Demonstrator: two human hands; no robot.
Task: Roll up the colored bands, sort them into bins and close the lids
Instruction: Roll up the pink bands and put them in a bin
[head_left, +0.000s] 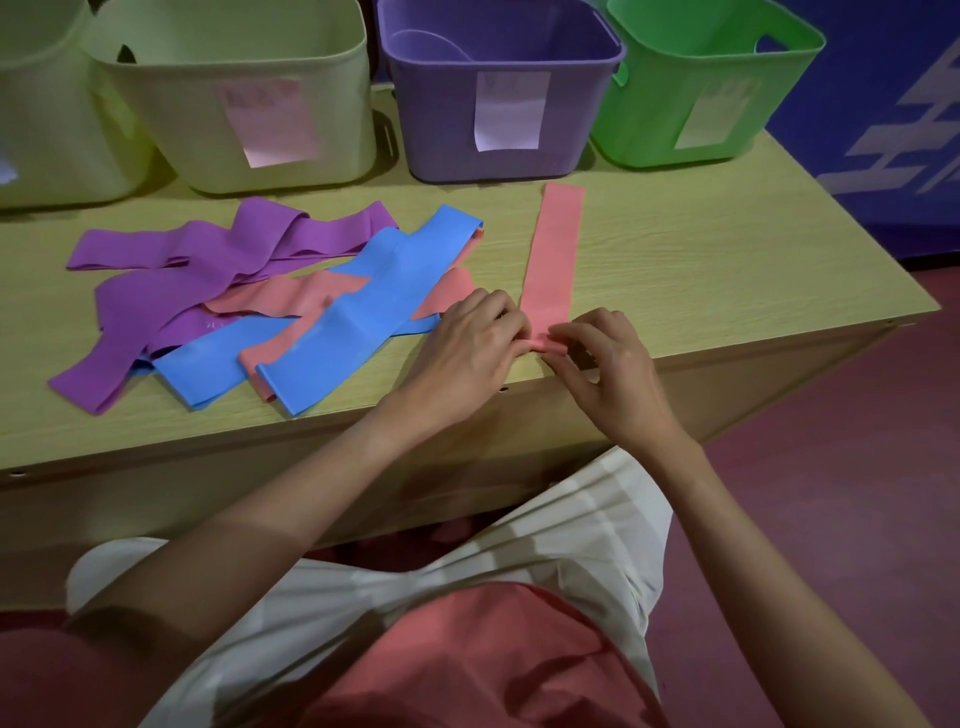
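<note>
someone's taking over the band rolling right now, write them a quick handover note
Left hand and right hand: both pinch the near end of the pink band, which lies straight on the table; the roll has barely begun.
Pile of purple, blue and pink bands lies loose to the left, unrolled.
Bins at the back: two pale yellow-green ones, purple, green, all open; no lids in view.
Done: no rolled band can be seen in a bin, though the insides show only in part.
Left: finish this roll, roll the rest, sort them, close the lids.
</note>
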